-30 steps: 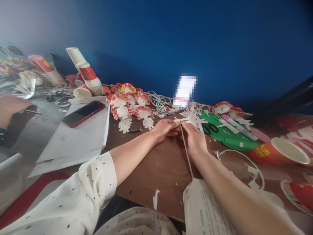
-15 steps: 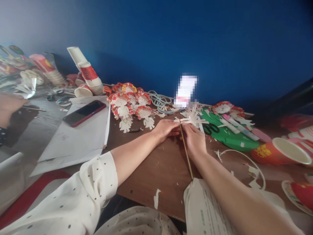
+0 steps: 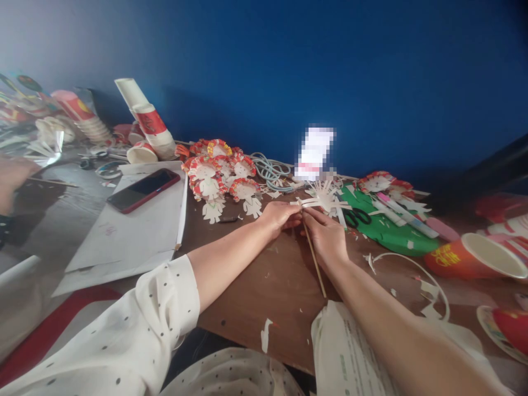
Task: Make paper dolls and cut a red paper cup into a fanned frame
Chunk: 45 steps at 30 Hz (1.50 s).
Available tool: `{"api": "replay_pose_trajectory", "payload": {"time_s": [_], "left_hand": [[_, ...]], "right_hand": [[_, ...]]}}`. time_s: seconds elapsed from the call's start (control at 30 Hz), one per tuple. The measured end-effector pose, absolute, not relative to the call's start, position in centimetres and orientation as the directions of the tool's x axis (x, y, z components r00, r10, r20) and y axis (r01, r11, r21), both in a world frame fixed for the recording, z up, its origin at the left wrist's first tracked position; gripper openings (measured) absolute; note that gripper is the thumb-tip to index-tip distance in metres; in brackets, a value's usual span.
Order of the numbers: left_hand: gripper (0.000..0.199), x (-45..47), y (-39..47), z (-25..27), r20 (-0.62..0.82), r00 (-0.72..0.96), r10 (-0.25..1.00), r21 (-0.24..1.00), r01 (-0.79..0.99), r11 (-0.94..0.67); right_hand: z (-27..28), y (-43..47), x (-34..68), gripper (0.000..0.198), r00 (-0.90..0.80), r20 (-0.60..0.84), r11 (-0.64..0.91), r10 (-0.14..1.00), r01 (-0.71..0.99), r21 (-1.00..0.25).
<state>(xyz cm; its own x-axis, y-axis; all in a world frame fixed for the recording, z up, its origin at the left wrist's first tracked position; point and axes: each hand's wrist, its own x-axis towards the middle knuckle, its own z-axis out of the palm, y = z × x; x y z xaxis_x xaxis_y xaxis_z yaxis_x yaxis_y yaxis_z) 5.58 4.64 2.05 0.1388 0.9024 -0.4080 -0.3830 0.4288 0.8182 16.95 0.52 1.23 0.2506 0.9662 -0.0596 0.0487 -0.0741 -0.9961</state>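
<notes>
1. Thin wooden stick (image 3: 314, 258), straight and smooth, lies on the brown bench (image 3: 268, 286); its long axis runs from near edge up toward the wall.
2. At its far end: white paper strips (image 3: 319, 202), flat and fanned out (star-like).
3. Left hand (image 3: 280, 215) fingers pinch the strips' left side.
4. Right hand (image 3: 328, 237) fingers are closed on the stick top.

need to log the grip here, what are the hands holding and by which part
Both hands hold a thin wooden stick near its top end, just under the white paper strips fixed there. The left hand pinches from one side, the right hand from the other.
</notes>
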Motion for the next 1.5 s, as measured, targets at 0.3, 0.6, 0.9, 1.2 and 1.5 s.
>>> {"api": "replay_pose_trajectory", "payload": {"time_s": [0.3, 0.6, 0.9, 1.2, 1.5], "left_hand": [[0.010, 5.5, 4.5, 2.2, -0.434, 0.130, 0.892, 0.806, -0.388, 0.448], [0.013, 5.3, 4.4, 2.5, -0.447, 0.177, 0.877, 0.775, -0.413, 0.478], [0.013, 4.8, 4.8, 2.4, -0.448, 0.267, 0.853, 0.735, -0.435, 0.521], [0.012, 4.7, 4.7, 2.4, -0.417, 0.266, 0.869, 0.782, -0.382, 0.493], [0.013, 5.1, 4.6, 2.5, -0.449, 0.174, 0.877, 0.790, -0.382, 0.480]], "right_hand": [[1.7, 0.6, 17.2, 0.039, 0.254, -0.102, -0.120, 0.962, 0.056, -0.991], [2.0, 0.5, 17.3, 0.040, 0.262, -0.119, -0.143, 0.958, 0.073, -0.987], [1.1, 1.0, 17.5, 0.041, 0.212, -0.158, -0.143, 0.964, -0.082, -0.986], [1.3, 0.7, 17.6, 0.042, 0.215, -0.159, -0.156, 0.964, -0.033, -0.987], [1.0, 0.5, 17.5, 0.040, 0.191, 0.019, -0.022, 0.981, 0.213, -0.977]]}}
